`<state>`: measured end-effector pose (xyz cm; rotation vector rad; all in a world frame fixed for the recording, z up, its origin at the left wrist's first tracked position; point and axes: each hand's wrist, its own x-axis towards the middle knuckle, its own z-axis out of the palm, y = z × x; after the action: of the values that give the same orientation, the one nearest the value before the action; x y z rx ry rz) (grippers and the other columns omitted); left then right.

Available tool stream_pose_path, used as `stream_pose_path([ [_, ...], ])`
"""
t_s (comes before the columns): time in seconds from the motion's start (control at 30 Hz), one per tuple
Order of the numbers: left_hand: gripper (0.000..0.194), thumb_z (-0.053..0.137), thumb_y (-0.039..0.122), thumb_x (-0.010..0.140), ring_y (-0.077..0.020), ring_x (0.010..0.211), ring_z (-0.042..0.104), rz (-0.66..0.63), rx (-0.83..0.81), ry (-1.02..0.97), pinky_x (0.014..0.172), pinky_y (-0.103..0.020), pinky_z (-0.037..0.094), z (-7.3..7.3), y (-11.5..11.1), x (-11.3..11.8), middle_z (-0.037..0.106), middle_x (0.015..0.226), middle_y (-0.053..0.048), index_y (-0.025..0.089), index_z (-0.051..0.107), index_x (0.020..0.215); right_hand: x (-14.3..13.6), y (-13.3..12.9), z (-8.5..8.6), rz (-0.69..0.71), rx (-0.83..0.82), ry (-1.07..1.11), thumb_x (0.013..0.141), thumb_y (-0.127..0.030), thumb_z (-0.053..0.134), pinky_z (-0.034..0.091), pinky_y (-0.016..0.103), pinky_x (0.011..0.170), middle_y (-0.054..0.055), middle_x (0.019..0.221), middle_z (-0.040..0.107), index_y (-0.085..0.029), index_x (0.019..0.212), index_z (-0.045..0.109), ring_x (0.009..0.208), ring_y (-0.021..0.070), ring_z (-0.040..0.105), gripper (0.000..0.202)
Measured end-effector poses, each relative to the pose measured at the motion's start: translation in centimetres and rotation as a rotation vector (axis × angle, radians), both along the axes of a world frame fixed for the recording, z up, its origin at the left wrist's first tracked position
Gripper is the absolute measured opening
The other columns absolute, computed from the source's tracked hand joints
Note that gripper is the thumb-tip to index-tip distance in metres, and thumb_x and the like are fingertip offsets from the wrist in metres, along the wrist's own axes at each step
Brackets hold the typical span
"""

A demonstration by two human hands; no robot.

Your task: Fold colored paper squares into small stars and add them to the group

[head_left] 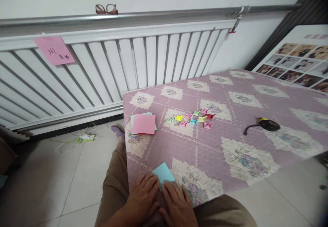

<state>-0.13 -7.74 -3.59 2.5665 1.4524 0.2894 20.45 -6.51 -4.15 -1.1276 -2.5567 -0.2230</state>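
Left hand [145, 191] and right hand [177, 199] lie flat, loosely outstretched, over the near edges of a blue paper sheet [164, 172]. Beyond the left hand sits a paper stack [143, 123]; beyond the right, small folded papers [194, 121] cluster.

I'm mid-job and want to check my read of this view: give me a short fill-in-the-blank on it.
1. The left hand and right hand both touch a paper coloured ____.
2. The top sheet of the stack is ____.
3. In the picture, the small folded papers lie to the ____ of that stack.
4. The glasses rest on a horizontal metal ____.

Missing words: light blue; pink; right; pipe.
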Motion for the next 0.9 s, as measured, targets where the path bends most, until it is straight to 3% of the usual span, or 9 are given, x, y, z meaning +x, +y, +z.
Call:
stream_pose_path([
  [0.13,0.054,0.054,0.045,0.088,-0.0266,0.129,0.038,-0.027,0.060,-0.010,0.106,-0.045,0.034,0.3,0.2,-0.4,0.042,0.142,-0.005,0.034,0.038,0.139,1.3,0.1,-0.6,-0.110,-0.017,0.001,0.078,-0.034,0.058,0.025,0.045,0.096,0.003,0.127,0.060,-0.025,0.128,0.051,0.112,0.0269,0.050,0.051],
  [0.27,0.051,0.054,0.047,0.088,-0.0290,0.127,0.039,-0.023,0.057,-0.023,0.104,-0.048,0.034,0.3,0.4,-0.4,0.043,0.140,-0.006,0.037,0.041,0.136,2.5,0.7,-0.9,-0.218,-0.073,0.017,0.080,-0.036,0.057,0.029,0.049,0.094,0.003,0.126,0.060,-0.028,0.128,0.050,0.112,0.0287,0.052,0.048],
  [0.47,0.053,0.052,0.046,0.089,-0.0289,0.130,0.035,-0.016,-0.085,-0.043,0.108,-0.049,0.028,0.5,0.4,-0.5,0.037,0.145,-0.003,0.040,0.037,0.139,2.4,2.9,0.7,-0.328,-0.187,0.208,0.087,-0.030,0.049,0.043,0.042,0.081,0.007,0.105,0.067,-0.024,0.110,0.060,0.098,0.0272,0.059,0.026],
  [0.63,0.053,0.052,0.043,0.089,-0.0289,0.131,0.032,-0.013,-0.115,-0.065,0.109,-0.049,0.025,0.9,0.6,-0.5,0.036,0.146,-0.003,0.038,0.036,0.139,-1.0,4.8,2.8,-0.221,-0.350,0.344,0.090,-0.021,0.043,0.047,0.030,0.065,0.003,0.073,0.060,-0.023,0.079,0.059,0.071,0.0185,0.059,0.020],
  [0.77,0.053,0.050,0.044,0.090,-0.0282,0.132,0.032,-0.019,-0.111,-0.087,0.110,-0.049,0.023,1.2,0.6,-0.5,0.036,0.146,-0.004,0.038,0.035,0.140,-3.2,5.5,3.0,-0.199,-0.423,0.260,0.084,-0.016,0.047,0.045,0.027,0.063,0.001,0.072,0.057,-0.023,0.069,0.054,0.070,0.0171,0.057,0.019],
  [0.9,0.051,0.053,0.041,0.088,-0.0266,0.131,0.033,0.004,-0.110,-0.154,0.110,-0.047,0.023,1.1,0.5,-0.6,0.039,0.144,-0.004,0.035,0.039,0.137,-2.9,5.7,2.3,-0.221,-0.479,0.297,0.082,-0.015,0.051,0.046,0.029,0.065,0.002,0.073,0.056,-0.022,0.069,0.052,0.071,0.0175,0.056,0.014],
])
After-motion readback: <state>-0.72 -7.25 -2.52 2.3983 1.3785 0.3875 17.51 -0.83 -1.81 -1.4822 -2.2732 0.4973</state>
